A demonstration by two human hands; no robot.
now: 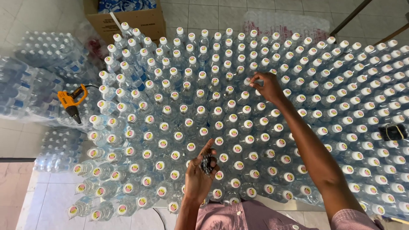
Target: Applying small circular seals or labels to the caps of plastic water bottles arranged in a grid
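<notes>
A large field of clear plastic water bottles with white caps stands upright below me, many caps carrying a small round sticker. My left hand is held palm up near the front, cupping a dark bundle of small items that I cannot make out. My right hand reaches far out over the bottles, its fingertips pinched at a bottle cap near the middle of the field.
Shrink-wrapped packs of bottles are stacked at the left, with an orange heat gun lying on them. A cardboard box stands at the back. A small black object lies on caps at the right. Tiled floor surrounds.
</notes>
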